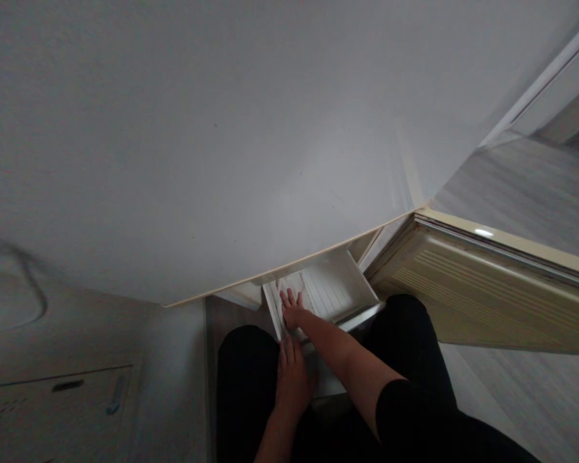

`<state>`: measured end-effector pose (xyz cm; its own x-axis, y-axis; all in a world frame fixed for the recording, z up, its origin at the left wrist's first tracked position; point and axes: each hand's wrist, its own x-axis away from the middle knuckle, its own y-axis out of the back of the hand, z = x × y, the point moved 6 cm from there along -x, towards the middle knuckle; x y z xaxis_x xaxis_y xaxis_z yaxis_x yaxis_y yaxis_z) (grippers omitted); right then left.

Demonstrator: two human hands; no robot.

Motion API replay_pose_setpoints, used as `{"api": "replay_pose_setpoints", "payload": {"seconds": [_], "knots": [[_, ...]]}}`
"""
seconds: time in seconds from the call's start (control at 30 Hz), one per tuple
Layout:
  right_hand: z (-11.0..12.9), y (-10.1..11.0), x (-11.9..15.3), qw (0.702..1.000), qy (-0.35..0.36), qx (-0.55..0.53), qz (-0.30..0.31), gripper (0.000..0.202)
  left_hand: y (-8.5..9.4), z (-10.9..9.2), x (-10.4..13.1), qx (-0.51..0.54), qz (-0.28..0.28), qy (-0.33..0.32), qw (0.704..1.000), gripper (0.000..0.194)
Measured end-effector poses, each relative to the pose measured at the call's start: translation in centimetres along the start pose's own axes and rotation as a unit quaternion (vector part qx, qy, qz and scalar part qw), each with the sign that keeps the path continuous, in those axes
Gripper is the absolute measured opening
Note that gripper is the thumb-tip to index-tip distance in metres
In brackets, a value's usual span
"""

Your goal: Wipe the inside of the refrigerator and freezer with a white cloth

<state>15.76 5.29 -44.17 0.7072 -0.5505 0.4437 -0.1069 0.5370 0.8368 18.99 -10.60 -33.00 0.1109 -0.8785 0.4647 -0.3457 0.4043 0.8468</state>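
A white drawer (pixel 340 283) is pulled out of a cabinet that looks like a freezer. My right hand (pixel 293 308) reaches into its left part. The fingers are spread and lie on a pale, frosty-looking patch (pixel 296 283) that may be ice or a thin wrapper; I cannot tell which. My left hand (pixel 293 379) is at the drawer's front left corner, fingers stretched forward against the edge and thumb apart. Where the fingertips meet the drawer is dim and blurred. Neither hand visibly holds a loose object.
A large white appliance surface (pixel 289 141) rises right in front of me. Its yellowed door (pixel 492 283) stands swung out to the right. My knees flank the drawer. At lower left is a pale panel (pixel 53 411) with a dark slot, and a cable (pixel 36 283) hangs above it.
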Motion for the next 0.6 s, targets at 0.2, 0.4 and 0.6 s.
{"api": "replay_pose_setpoints", "payload": {"seconds": [0.2,0.4,0.6], "knots": [[-4.6,0.7,3.1,0.999,0.041,0.019,0.019,0.129,-0.3,-1.1,-0.3,-0.048,0.099,0.004,0.994,0.096],[-17.1,3.2,9.2,0.984,-0.176,-0.018,0.033,0.146,-0.6,-0.6,-0.7,-0.019,0.089,-0.012,0.996,0.088],[-18.7,2.6,10.8,0.956,-0.277,-0.048,0.087,0.149,-1.6,-0.5,-1.0,-0.027,0.07,-0.02,0.997,0.092]]}}
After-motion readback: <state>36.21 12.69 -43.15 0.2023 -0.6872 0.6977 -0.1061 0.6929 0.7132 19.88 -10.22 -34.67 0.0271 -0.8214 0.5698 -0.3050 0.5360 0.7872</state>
